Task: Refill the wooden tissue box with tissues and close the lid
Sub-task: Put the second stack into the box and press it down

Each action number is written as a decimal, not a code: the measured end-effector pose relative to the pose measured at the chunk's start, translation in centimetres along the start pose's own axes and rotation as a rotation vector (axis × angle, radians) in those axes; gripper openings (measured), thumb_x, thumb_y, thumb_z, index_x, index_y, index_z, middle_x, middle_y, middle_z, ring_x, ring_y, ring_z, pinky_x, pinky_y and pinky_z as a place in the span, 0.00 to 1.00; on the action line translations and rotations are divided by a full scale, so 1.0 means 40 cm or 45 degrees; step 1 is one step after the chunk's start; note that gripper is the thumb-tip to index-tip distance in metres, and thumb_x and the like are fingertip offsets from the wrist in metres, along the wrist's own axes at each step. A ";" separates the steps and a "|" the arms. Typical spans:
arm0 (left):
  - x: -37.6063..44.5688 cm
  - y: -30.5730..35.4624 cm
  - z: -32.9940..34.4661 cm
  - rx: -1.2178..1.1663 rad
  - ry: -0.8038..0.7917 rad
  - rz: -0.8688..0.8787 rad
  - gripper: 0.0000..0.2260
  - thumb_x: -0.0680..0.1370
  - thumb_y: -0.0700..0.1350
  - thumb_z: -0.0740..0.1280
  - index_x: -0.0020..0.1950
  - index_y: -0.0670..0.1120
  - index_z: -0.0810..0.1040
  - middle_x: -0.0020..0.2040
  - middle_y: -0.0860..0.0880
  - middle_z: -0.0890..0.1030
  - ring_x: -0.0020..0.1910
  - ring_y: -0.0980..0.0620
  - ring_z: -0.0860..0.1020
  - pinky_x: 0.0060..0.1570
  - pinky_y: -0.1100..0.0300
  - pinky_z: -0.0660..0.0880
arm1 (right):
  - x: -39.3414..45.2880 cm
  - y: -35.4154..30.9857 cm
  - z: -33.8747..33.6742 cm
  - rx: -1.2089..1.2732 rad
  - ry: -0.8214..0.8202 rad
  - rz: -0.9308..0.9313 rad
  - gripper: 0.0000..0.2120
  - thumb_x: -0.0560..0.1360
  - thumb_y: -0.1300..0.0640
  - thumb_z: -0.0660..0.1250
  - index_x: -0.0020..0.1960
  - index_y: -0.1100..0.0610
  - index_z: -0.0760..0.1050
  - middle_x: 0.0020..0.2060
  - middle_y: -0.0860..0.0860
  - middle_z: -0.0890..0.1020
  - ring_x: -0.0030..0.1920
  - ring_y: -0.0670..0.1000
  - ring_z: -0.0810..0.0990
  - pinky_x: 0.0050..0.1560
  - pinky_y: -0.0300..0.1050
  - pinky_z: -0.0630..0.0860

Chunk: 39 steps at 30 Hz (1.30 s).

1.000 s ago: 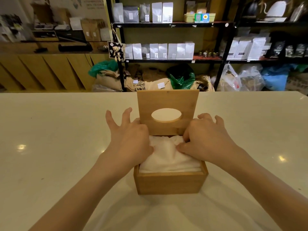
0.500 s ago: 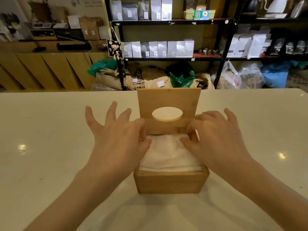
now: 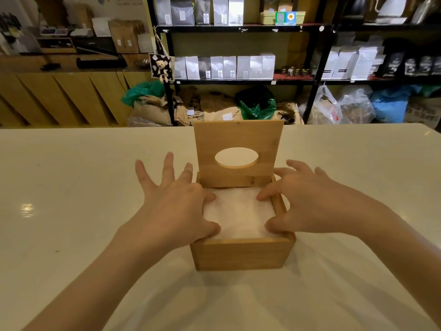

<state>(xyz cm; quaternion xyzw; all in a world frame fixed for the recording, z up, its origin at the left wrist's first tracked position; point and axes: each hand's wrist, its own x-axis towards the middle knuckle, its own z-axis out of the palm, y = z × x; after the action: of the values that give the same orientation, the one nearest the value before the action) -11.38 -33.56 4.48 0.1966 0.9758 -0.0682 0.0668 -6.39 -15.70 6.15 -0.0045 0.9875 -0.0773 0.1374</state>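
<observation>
wooden tissue box point(image 3: 242, 254) is set on bench point(image 3: 71, 187), lid point(image 3: 238, 149) upright | tissues point(image 3: 238, 213) are pressed by left hand point(image 3: 176, 211) and right hand point(image 3: 307, 206), fingers spread, nothing gripped | risk: corners left proud are caught under the closing lid; thumbs are pinched

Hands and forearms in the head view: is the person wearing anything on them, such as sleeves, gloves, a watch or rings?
Nothing worn is visible. The left hand and right hand are bare, with no gloves, and no rings show on the fingers. Both forearms are bare to the frame edge: no sleeves, watch or bracelet.
</observation>
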 end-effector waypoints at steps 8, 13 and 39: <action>0.031 0.018 -0.012 0.083 -0.084 0.007 0.26 0.68 0.59 0.69 0.65 0.61 0.69 0.75 0.47 0.56 0.74 0.37 0.38 0.59 0.26 0.32 | 0.010 -0.039 -0.004 -0.331 -0.030 0.104 0.18 0.67 0.53 0.68 0.57 0.50 0.75 0.59 0.53 0.73 0.71 0.60 0.54 0.66 0.73 0.42; 0.023 0.015 -0.014 0.034 -0.089 -0.023 0.23 0.70 0.61 0.66 0.64 0.62 0.69 0.75 0.47 0.56 0.74 0.39 0.40 0.61 0.27 0.33 | 0.017 -0.040 -0.004 -0.315 -0.009 0.087 0.17 0.67 0.51 0.69 0.55 0.50 0.76 0.57 0.53 0.74 0.70 0.60 0.57 0.67 0.72 0.42; 0.039 0.030 0.030 -0.520 0.137 -0.038 0.17 0.66 0.64 0.68 0.52 0.62 0.78 0.74 0.52 0.59 0.75 0.46 0.43 0.66 0.33 0.37 | 0.052 -0.030 0.062 0.498 0.442 -0.011 0.09 0.62 0.44 0.74 0.42 0.42 0.82 0.66 0.50 0.70 0.71 0.54 0.53 0.71 0.59 0.54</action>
<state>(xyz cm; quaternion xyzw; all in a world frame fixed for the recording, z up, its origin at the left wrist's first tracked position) -12.21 -32.06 2.92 0.1679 0.9744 0.1404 0.0521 -7.71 -17.34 3.42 0.0311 0.9625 -0.2670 -0.0363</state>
